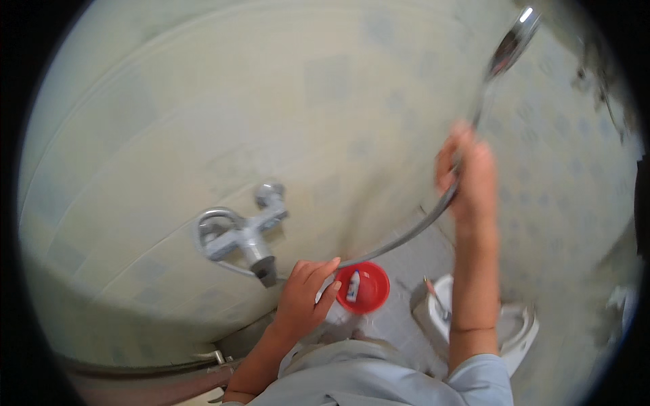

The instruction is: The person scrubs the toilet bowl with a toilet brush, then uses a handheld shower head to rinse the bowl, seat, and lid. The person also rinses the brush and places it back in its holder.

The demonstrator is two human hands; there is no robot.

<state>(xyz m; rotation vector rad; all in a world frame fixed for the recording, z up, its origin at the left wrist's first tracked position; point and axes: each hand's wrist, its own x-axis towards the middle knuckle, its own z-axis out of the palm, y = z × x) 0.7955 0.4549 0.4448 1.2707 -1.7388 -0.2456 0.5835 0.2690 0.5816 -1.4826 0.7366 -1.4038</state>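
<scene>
A grey flexible shower hose curves from the chrome mixer tap on the wall to the chrome shower head at upper right. My right hand, blurred, is closed around the hose below the shower head's handle. Beside the tap, my left hand lies over the lower stretch of hose, which passes under its bent fingers. Thumb and fingertips on that hand are slightly apart, and the palm side is hidden. Just beyond the left fingertips, lower down on the floor, a red plastic basin holds a white bottle.
A white toilet stands on the grey tiled floor, partly behind my right forearm. A brush-like tool leans at it. Pale tiled wall rises close in front. A door with a metal handle is at lower left.
</scene>
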